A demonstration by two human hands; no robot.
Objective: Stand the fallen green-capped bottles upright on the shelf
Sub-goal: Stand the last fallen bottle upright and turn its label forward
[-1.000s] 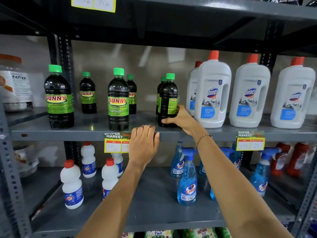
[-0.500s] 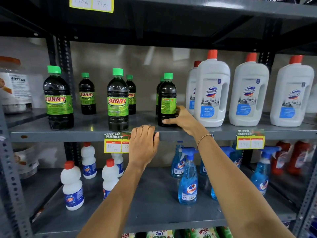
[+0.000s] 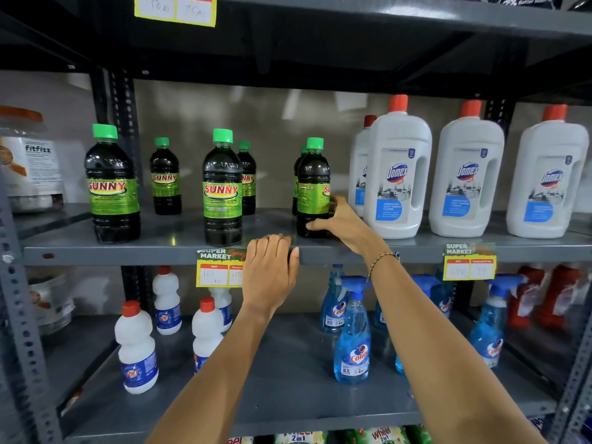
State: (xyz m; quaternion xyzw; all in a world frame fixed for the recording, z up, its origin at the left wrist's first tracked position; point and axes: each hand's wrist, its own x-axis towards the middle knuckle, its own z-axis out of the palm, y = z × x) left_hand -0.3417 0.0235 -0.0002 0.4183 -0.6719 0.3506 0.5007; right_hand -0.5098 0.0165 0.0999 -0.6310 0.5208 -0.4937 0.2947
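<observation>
- Standing upright near the front lip of the grey metal shelf (image 3: 160, 251), the right-most green-capped bottle (image 3: 313, 184) has a white jug (image 3: 397, 174) just beside it on its right and open shelf on its left, up to the middle bottle (image 3: 222, 187).
- Another bottle stands directly behind it, mostly hidden; three more stand further left, two at the back, all upright.
- The right hand (image 3: 344, 222) reaches over the lip, wrist bent, fingers (image 3: 315, 225) wrapped around the low part of the dark bottle, thumb at the label's right edge.
- The left hand (image 3: 270, 274) hangs on the shelf edge, fingers curled over the lip, grasping no bottle, just right of a yellow price tag (image 3: 217, 270).
- Bottles are glossy dark plastic with green labels; the shelf posts are perforated steel.
</observation>
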